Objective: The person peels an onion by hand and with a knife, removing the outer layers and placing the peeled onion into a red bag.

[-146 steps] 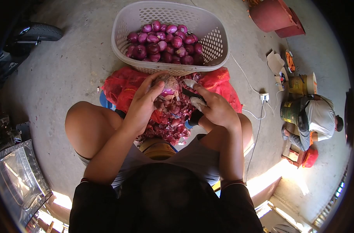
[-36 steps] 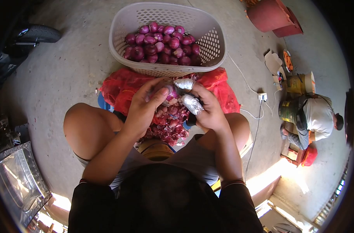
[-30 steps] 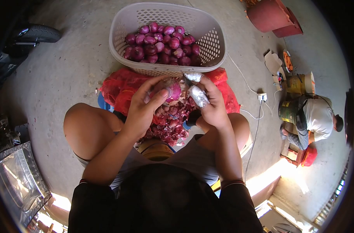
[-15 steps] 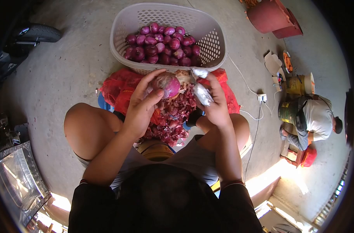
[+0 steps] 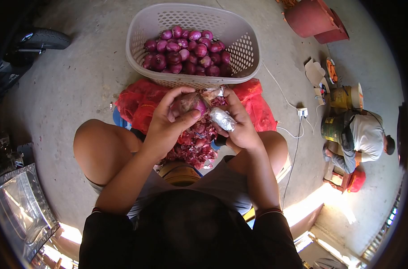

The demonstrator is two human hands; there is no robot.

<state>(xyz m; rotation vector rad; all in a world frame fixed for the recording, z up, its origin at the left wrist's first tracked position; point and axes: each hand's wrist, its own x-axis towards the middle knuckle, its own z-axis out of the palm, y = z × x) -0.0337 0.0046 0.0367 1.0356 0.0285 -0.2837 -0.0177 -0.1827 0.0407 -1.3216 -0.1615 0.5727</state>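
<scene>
My left hand (image 5: 166,121) is closed around a red onion (image 5: 190,104), some of its dull outer skin still on and its purple side facing right. Close beside the onion is my right hand (image 5: 240,119), with shiny silver-white wrapping on its thumb and forefinger. Those fingers pinch a pale brown flap of onion skin (image 5: 210,94); whether a small blade is also there I cannot make out. Beneath both hands lies a heap of red onion skins (image 5: 195,145), over a yellowish bucket (image 5: 179,174) between my knees.
A grey perforated basket (image 5: 139,58) of peeled red onions (image 5: 184,54) stands ahead. Red mesh sacks (image 5: 139,105) flank the peel heap. A power strip with cables (image 5: 302,112) lies right. Another person (image 5: 365,136) sits bent over by buckets (image 5: 340,97); a tyre (image 5: 47,38) is far left.
My right hand has moved left and closed in, bringing its wrapped fingers nearer the onion. My left hand has turned the onion slightly, its thumb shifting right across it.
</scene>
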